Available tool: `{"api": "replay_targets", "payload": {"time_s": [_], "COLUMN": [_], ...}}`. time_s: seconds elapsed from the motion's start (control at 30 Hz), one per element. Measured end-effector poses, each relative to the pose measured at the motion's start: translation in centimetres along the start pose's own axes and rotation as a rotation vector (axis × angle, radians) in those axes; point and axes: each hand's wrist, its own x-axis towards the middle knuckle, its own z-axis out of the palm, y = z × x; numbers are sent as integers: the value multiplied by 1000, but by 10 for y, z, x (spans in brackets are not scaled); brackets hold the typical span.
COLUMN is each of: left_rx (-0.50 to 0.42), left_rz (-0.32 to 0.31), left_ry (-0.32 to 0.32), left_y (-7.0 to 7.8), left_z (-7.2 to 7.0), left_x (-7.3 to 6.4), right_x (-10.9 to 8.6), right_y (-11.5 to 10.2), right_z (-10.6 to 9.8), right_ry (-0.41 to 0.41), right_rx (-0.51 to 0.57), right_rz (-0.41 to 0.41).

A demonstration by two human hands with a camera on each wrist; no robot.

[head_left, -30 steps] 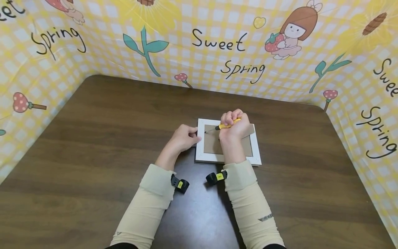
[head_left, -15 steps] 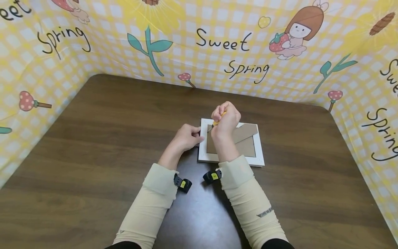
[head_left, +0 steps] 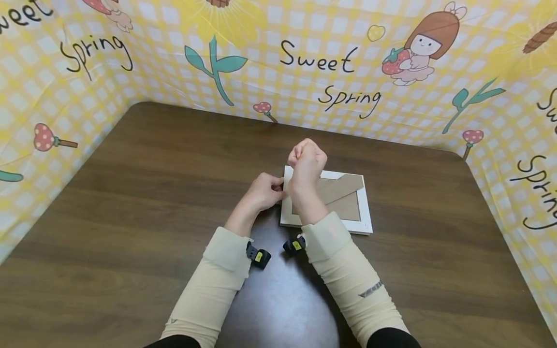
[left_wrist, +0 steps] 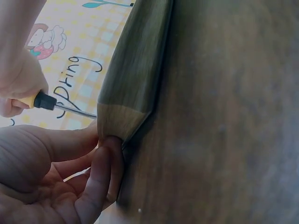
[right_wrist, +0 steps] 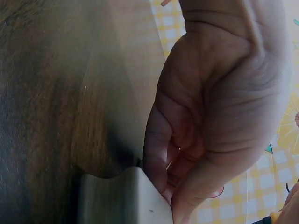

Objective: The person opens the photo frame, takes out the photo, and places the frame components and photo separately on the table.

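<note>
A white picture frame (head_left: 365, 208) lies back up on the table, its brown backing board (head_left: 345, 212) showing with a flat brown stand flap (head_left: 344, 187) on it. My left hand (head_left: 262, 191) pinches the frame's left edge between thumb and fingers. Over the frame's upper left part, my right hand (head_left: 306, 162) is curled in a fist round a screwdriver, which the fist hides in the head view. The left wrist view shows the screwdriver (left_wrist: 45, 100), with a yellow handle, black collar and metal shaft. Its shaft slants down behind the frame's edge, so the tip is hidden.
The dark wooden table (head_left: 152, 193) stretches around the frame. A yellow checked cloth (head_left: 165, 63) with flower prints hangs behind the table and at both sides. Small black cameras, the left one (head_left: 258, 256) and the right one (head_left: 294, 245), sit on the wrists.
My right hand has moved left and up over the frame, turning so that the screwdriver is hidden from the head view. The left hand keeps its hold on the frame edge.
</note>
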Motion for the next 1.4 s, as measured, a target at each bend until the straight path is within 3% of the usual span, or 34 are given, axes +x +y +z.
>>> {"api": "replay_targets", "payload": {"time_s": [0.37, 0.77, 1.07, 1.4], "left_rx": [-52, -130, -27, -31], "left_rz": [-90, -117, -131, -134], "left_ry": [-21, -31, 6, -1], "left_y": [2, -3, 5, 6], "left_z": [3, 2, 3, 2], "left_x": [3, 0, -4, -2], "right_x": [16, 27, 34, 43], "right_y": [-6, -7, -9, -31], "right_z": [-22, -64, -79, -86], "right_ry": [65, 120, 61, 57], "right_rx": [155, 381, 384, 435], "right_rz": [23, 173, 261, 304]}}
